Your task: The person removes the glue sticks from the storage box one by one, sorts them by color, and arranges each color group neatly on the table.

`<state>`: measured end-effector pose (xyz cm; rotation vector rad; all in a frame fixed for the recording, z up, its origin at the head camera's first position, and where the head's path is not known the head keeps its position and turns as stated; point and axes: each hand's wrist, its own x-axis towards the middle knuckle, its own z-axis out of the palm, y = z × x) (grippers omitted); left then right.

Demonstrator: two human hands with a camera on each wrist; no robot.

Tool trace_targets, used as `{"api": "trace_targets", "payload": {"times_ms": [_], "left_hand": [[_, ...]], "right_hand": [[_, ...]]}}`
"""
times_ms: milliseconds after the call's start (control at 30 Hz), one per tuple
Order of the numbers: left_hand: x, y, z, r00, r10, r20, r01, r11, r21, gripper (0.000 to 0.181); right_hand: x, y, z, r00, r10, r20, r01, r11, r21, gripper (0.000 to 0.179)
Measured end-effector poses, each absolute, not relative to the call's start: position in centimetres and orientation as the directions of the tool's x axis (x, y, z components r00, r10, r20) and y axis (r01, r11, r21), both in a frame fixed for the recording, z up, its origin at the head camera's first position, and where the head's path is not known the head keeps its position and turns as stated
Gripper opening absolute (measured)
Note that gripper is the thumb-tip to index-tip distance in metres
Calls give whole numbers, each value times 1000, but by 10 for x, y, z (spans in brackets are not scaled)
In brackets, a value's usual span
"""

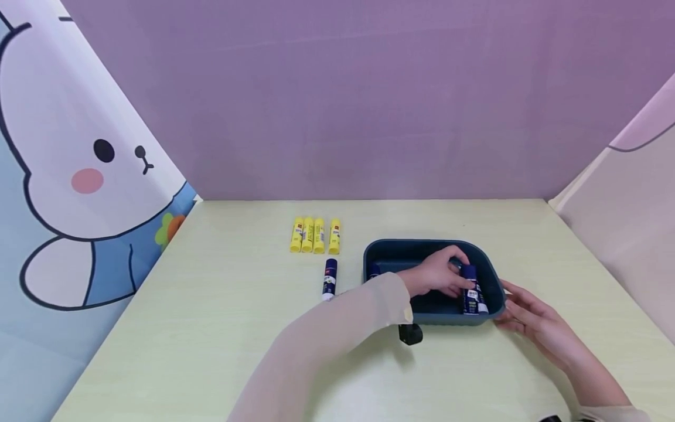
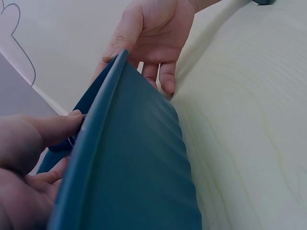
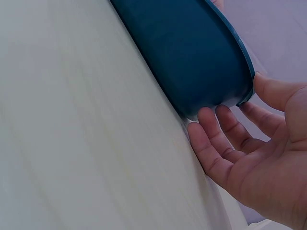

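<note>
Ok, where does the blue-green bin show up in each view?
Head: the bin sits right of centre, below mid-height.
Left wrist: the bin fills the middle, running down to the bottom edge.
Right wrist: the bin is at the top, slightly right of centre.
Shared landmark: the right hand at its end.

1. The head camera looks forward and down from above, farther back, taking in the table (image 1: 211, 351), the box (image 1: 448, 320), the left hand (image 1: 435, 274), the right hand (image 1: 535, 319) and the purple wall (image 1: 369, 117).
2. The left wrist camera sits close and tilted, facing along the box's near side towards the right hand.
3. The right wrist camera, also close and tilted, faces the box's right end.
4. All three share the box and right hand.
</note>
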<state>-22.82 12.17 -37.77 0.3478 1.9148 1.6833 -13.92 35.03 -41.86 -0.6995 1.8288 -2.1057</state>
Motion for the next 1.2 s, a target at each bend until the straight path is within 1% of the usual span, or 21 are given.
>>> {"api": "trace_targets", "payload": {"times_ms": [233,400,600,867,1200], "left_hand": [[-227,122,-376,-813,535,-229,-154,182,971,34],[-227,120,-372,-813,547,-200,-115,186,976,33],[-228,118,-369,-829,537,-154,-100,129,987,33],[-236,105,-362,-807,584,-87,-89,25,996,32],[-241,74,-349,-800,600,-23,-48,-26,999,31]], "right_hand": [[-140,351,-419,-851,-494,178,-107,-169,-980,53],[-140,351,-419,-849,-496,185,-111,-175,-978,54],[-140,351,-419,-848,-500,178,-109,-164,-980,53],[-140,351,-420,-853,-495,169,-98,-166,-981,53],[-139,350,-420,-863,-477,166,-102,-157,-982,53]]}}
